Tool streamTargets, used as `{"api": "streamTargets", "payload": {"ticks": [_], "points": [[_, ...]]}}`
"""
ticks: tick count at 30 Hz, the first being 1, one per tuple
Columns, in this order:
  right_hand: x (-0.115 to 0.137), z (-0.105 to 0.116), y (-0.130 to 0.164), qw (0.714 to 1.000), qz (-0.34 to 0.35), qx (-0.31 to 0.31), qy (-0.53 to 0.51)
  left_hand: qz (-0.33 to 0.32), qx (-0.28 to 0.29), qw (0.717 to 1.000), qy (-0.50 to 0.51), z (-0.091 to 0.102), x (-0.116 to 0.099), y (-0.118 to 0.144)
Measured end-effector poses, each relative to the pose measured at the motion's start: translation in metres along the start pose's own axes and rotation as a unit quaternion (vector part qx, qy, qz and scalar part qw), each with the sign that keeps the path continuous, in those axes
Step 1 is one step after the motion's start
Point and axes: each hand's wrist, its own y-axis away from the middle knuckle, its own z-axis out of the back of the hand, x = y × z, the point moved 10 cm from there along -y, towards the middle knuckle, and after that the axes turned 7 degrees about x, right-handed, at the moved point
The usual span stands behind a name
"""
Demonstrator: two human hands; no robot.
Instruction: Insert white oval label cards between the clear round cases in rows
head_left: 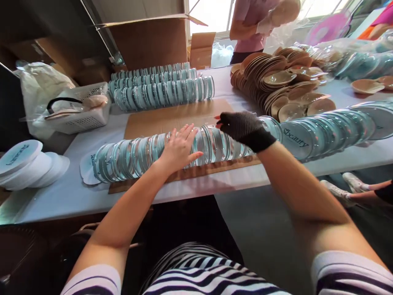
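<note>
A long row of round, clear plastic cases (123, 157) with pale inserts stands on edge across the table in front of me. My left hand (179, 145), bare, lies over the middle of this row with its fingers spread. To its right, my right hand (241, 125) wears a dark ribbed glove with bare fingertips. It rests on or just over the top of the same row, fingers reaching left and apart, holding nothing visible. Under the row lies a flat cardboard sheet (181, 114). At the right, more round cases (296, 139) lean over, the front one printed "sbeauty".
Several rows of similar cases (166, 92) stand behind, before a large cardboard box (150, 45). Round white inserts (30, 168) are piled at left, near a white basket (82, 119). Brown oval pieces (260, 82) are heaped at back right. A co-worker (248, 28) stands beyond the table.
</note>
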Motion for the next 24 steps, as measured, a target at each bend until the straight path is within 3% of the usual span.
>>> {"api": "streamTargets", "payload": {"ticks": [2,5,7,10,14,17,21,24], "points": [[-0.014,-0.012,-0.038,0.993,0.000,0.115,0.022,-0.021,0.002,1.000,-0.002,-0.003,-0.012,-0.013],[-0.002,-0.036,-0.070,0.972,0.064,0.223,0.023,-0.034,0.013,0.999,-0.009,-0.013,-0.021,-0.027],[0.010,-0.043,-0.078,0.968,0.092,0.232,0.027,-0.035,0.011,0.999,-0.012,-0.016,-0.021,-0.030],[0.015,-0.035,-0.073,0.976,0.092,0.191,0.049,-0.035,0.005,0.999,-0.010,-0.016,-0.020,-0.028],[0.017,-0.015,-0.033,0.988,0.112,0.105,0.017,-0.029,0.007,1.000,0.003,-0.014,-0.020,-0.024],[0.022,-0.021,0.017,0.991,0.116,0.069,-0.010,-0.030,0.010,0.999,0.010,-0.014,-0.021,-0.024],[0.034,-0.066,0.077,0.993,0.086,0.072,0.021,-0.032,0.009,0.999,0.014,-0.015,-0.020,-0.026],[0.040,-0.106,0.100,0.994,0.052,0.084,0.035,-0.031,0.009,0.999,0.014,-0.016,-0.020,-0.025]]}}
